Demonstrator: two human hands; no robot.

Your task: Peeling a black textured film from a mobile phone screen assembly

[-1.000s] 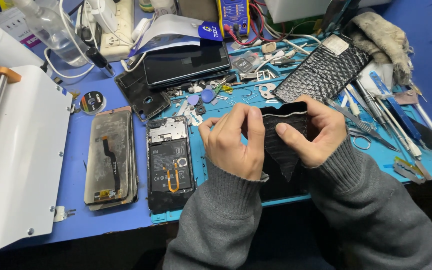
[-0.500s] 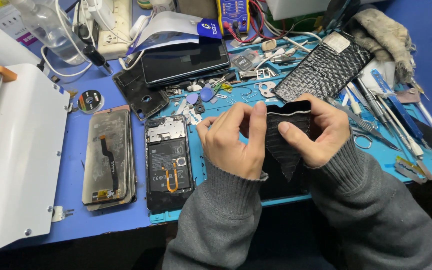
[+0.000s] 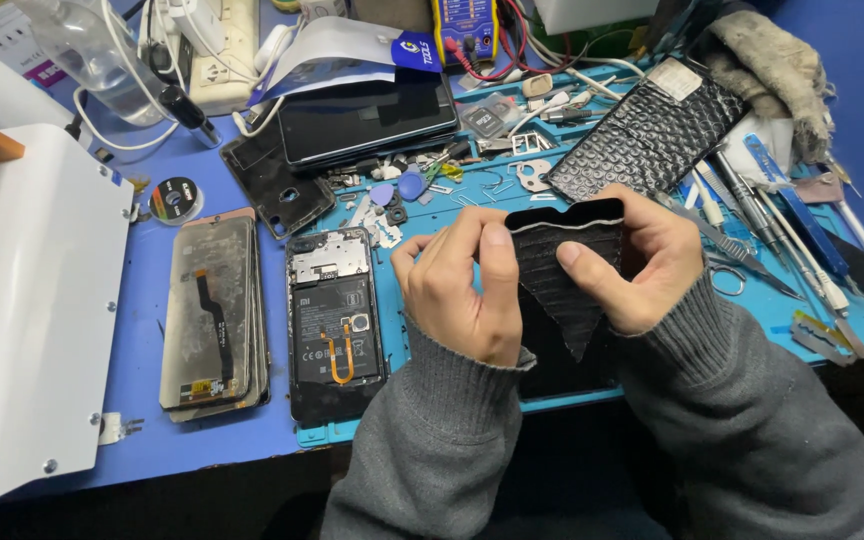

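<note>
Both my hands hold a black bubble-wrap pouch (image 3: 564,265) upright over the teal work mat (image 3: 752,300). My left hand (image 3: 457,290) pinches its left edge, thumb on the front. My right hand (image 3: 642,260) grips the right side, thumb pressing the front. The pouch's top mouth shows a thin pale edge. Left of my hands lies an opened phone (image 3: 335,320) with its back off, showing battery and an orange flex cable. Further left lies a detached screen panel (image 3: 210,315), face down.
A second black bubble pouch (image 3: 647,130) lies at the back right. Tweezers and several hand tools (image 3: 782,220) sit on the right. A dark phone (image 3: 367,115), small parts, a multimeter (image 3: 464,25) and a power strip (image 3: 214,50) crowd the back. A white machine (image 3: 22,300) stands left.
My thumbs have shifted slightly on the pouch, which stays held in the same spot. Nothing else has moved.
</note>
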